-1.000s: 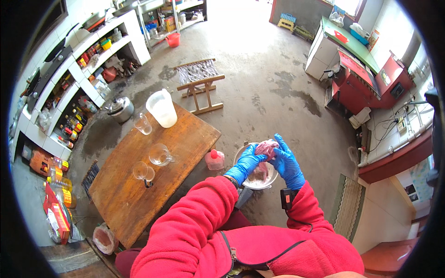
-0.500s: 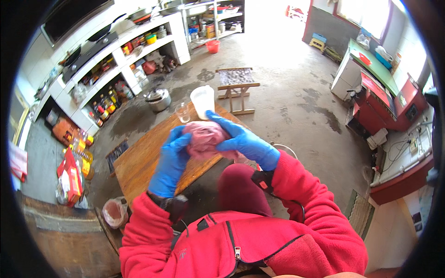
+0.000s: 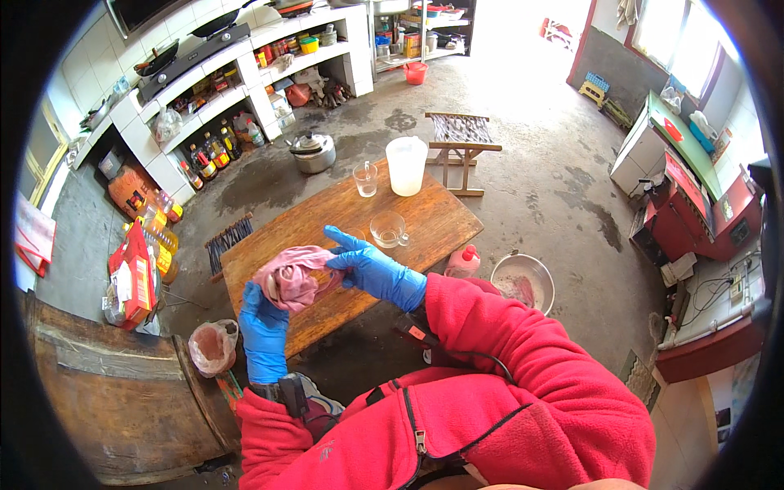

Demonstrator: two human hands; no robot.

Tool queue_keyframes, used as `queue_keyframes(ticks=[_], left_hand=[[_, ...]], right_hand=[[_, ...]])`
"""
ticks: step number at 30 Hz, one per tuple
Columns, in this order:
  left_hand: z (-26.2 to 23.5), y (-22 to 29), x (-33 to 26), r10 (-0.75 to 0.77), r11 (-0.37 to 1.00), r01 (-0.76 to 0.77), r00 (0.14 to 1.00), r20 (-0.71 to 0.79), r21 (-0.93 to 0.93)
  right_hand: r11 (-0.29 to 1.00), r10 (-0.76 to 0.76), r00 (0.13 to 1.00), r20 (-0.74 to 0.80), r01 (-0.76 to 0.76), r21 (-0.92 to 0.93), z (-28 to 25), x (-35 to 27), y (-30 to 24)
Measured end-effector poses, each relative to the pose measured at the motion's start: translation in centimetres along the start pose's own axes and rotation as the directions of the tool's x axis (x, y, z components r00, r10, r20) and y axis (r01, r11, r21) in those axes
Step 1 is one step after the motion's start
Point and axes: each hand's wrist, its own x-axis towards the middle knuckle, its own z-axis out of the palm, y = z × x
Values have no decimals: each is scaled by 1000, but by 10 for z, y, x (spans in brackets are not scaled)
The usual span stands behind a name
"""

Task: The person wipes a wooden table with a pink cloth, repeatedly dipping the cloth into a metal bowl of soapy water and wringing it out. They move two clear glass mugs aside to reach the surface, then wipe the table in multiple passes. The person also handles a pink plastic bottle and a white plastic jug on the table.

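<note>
A crumpled pink cloth [image 3: 296,278] is held up over the near left part of the wooden table [image 3: 441,216]. My left hand [image 3: 265,331], in a blue glove, grips its lower left side. My right hand [image 3: 377,269], gloved the same way, pinches its right edge with the lower fingers, while one finger points out to the left. Something pale shows in a fold of the cloth, too little of it to name. Beyond my right hand a clear glass mug [image 3: 387,230] stands on the table. Farther back are another glass mug [image 3: 366,181] and a translucent white pitcher [image 3: 407,167].
A metal basin [image 3: 523,282] with pinkish contents and a pink bottle [image 3: 464,263] with a red cap stand right of the table. A bag-lined bin [image 3: 214,347] is at the left. Past the table are a folding stool [image 3: 461,147] and a lidded pot [image 3: 313,153].
Both hands have moved left and nearer to me with the cloth, which now hangs more spread out. My view has shifted, so the near glass mug, bottle and basin show.
</note>
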Motion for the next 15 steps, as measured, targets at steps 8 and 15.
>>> queue_keyframes(ticks=[8,15], left_hand=[[18,-8,10,136,664,-230,973,187,711],[-14,6,13,251,733,-209,968,29,647]], right_hand=[[949,-84,967,242,152,-277,2,26,38],[971,-189,975,116,203,-124,5,54,50]])
